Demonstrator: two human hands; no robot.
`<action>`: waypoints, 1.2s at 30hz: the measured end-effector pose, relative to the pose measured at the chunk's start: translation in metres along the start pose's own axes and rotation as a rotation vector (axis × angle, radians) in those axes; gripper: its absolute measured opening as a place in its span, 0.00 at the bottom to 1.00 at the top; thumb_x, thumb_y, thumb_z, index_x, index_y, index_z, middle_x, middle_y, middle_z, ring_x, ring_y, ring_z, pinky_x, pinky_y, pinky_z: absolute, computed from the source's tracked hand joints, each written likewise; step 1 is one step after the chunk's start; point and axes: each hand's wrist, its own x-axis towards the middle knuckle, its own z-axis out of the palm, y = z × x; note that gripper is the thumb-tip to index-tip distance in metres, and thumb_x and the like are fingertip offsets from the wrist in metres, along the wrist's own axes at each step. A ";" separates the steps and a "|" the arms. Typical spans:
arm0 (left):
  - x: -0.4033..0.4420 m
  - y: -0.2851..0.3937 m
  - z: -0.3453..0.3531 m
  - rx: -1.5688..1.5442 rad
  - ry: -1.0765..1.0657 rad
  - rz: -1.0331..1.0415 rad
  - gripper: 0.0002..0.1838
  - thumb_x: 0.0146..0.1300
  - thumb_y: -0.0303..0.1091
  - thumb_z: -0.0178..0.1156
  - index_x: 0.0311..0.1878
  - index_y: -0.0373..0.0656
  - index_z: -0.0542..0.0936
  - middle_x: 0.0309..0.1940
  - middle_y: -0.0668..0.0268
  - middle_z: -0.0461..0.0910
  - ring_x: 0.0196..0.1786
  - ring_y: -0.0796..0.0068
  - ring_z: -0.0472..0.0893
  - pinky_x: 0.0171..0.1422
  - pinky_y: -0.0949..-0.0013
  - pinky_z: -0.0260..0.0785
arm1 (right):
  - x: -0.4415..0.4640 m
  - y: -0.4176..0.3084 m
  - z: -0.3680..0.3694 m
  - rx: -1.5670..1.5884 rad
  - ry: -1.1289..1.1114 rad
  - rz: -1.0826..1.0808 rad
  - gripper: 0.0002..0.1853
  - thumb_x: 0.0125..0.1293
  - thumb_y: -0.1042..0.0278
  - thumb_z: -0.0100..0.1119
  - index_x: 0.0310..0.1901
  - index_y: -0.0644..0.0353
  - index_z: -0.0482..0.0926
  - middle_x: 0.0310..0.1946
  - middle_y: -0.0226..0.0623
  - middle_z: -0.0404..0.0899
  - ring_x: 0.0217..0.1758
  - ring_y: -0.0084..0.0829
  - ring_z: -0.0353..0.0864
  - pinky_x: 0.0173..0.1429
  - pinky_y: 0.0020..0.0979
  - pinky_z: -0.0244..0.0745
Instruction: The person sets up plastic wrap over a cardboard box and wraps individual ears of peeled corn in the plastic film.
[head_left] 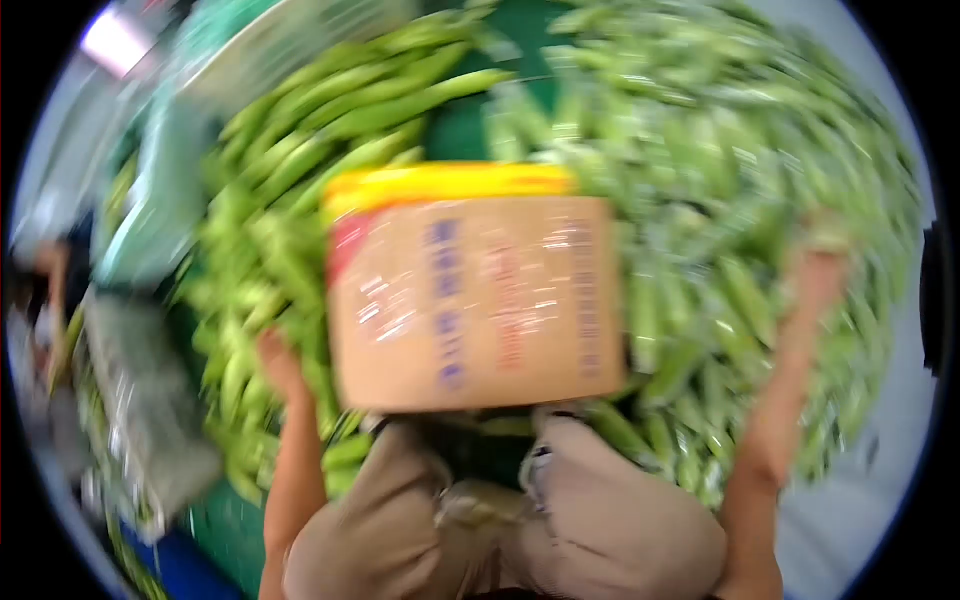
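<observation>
A brown cardboard box [480, 300] with blue and red printing stands in front of my knees. Along its far edge lies a yellow strip or pack [450, 185]. My left hand [277, 358] is at the near part of a pile of loose long green vegetables [260, 260]; blur hides whether its fingers grip one. Over on the other side, my right hand [822, 245] reaches into a wide heap of similar vegetables in shiny clear wrap [720, 130]. Motion smears its fingers, and I cannot make out anything in them.
Green plastic sheeting [155, 210] hangs at the left near a pale crate [270, 50]. A bulky plastic-wrapped bundle [155, 390] lies below it. Another person's arm [57, 285] shows at the far left. Something blue [180, 565] is at the lower left.
</observation>
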 end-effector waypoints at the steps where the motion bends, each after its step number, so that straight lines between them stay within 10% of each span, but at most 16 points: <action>1: -0.002 -0.026 -0.016 0.324 -0.031 0.016 0.27 0.71 0.44 0.65 0.68 0.38 0.76 0.57 0.56 0.81 0.59 0.57 0.80 0.69 0.54 0.69 | 0.024 -0.009 -0.018 -0.047 0.108 -0.127 0.29 0.72 0.66 0.60 0.73 0.63 0.69 0.52 0.37 0.81 0.50 0.29 0.79 0.54 0.32 0.74; 3: -0.039 -0.041 -0.019 0.726 -0.202 0.250 0.33 0.63 0.50 0.73 0.62 0.36 0.78 0.54 0.47 0.80 0.55 0.43 0.79 0.63 0.49 0.72 | 0.041 -0.021 -0.012 -0.125 0.234 -0.290 0.27 0.73 0.68 0.57 0.73 0.63 0.70 0.57 0.38 0.80 0.56 0.30 0.78 0.59 0.34 0.72; 8: -0.067 0.006 -0.023 0.668 -0.264 0.050 0.42 0.53 0.53 0.79 0.64 0.36 0.76 0.55 0.44 0.77 0.60 0.41 0.77 0.66 0.50 0.71 | -0.028 -0.006 0.072 -0.129 0.086 -0.279 0.24 0.76 0.74 0.50 0.72 0.64 0.71 0.68 0.39 0.77 0.69 0.33 0.75 0.73 0.39 0.68; 12: -0.083 -0.002 -0.050 0.787 -0.290 0.050 0.41 0.47 0.46 0.83 0.63 0.36 0.79 0.62 0.42 0.71 0.63 0.42 0.74 0.73 0.48 0.66 | -0.074 0.027 0.134 -0.688 -0.528 -0.314 0.36 0.57 0.67 0.75 0.69 0.56 0.75 0.65 0.39 0.76 0.68 0.41 0.74 0.71 0.43 0.69; 19: -0.083 0.052 -0.042 -0.094 -0.049 -0.070 0.38 0.57 0.24 0.75 0.71 0.33 0.69 0.60 0.57 0.77 0.61 0.64 0.78 0.68 0.61 0.71 | -0.065 0.016 0.179 -1.002 -0.796 -0.431 0.38 0.55 0.57 0.77 0.70 0.44 0.78 0.49 0.36 0.76 0.58 0.42 0.74 0.63 0.43 0.70; 22: -0.050 0.166 0.004 0.141 -0.218 0.508 0.40 0.50 0.20 0.76 0.70 0.38 0.73 0.60 0.55 0.77 0.65 0.55 0.76 0.72 0.56 0.67 | -0.062 0.024 0.192 -1.073 -0.890 -0.555 0.30 0.58 0.56 0.74 0.65 0.42 0.83 0.40 0.30 0.77 0.52 0.36 0.76 0.58 0.42 0.70; 28: -0.062 0.273 0.134 0.438 -0.982 0.777 0.36 0.49 0.36 0.77 0.66 0.52 0.80 0.55 0.59 0.79 0.59 0.52 0.80 0.62 0.55 0.74 | -0.079 0.076 0.200 -0.736 -0.557 -0.865 0.11 0.65 0.64 0.69 0.48 0.52 0.86 0.28 0.30 0.78 0.36 0.36 0.79 0.45 0.37 0.74; 32: -0.065 0.277 0.152 0.567 -0.968 0.907 0.34 0.50 0.37 0.76 0.65 0.53 0.81 0.56 0.60 0.79 0.59 0.51 0.79 0.63 0.54 0.74 | -0.122 0.058 0.219 -0.243 -0.027 -0.289 0.04 0.74 0.73 0.63 0.46 0.60 0.84 0.36 0.38 0.86 0.39 0.36 0.86 0.46 0.34 0.80; 36: -0.056 0.288 0.150 0.609 -1.078 0.814 0.36 0.50 0.39 0.76 0.67 0.55 0.79 0.58 0.59 0.78 0.61 0.52 0.79 0.64 0.53 0.74 | -0.087 0.012 0.256 -0.320 -0.030 -0.284 0.07 0.78 0.70 0.59 0.49 0.60 0.84 0.42 0.44 0.88 0.44 0.40 0.88 0.49 0.33 0.81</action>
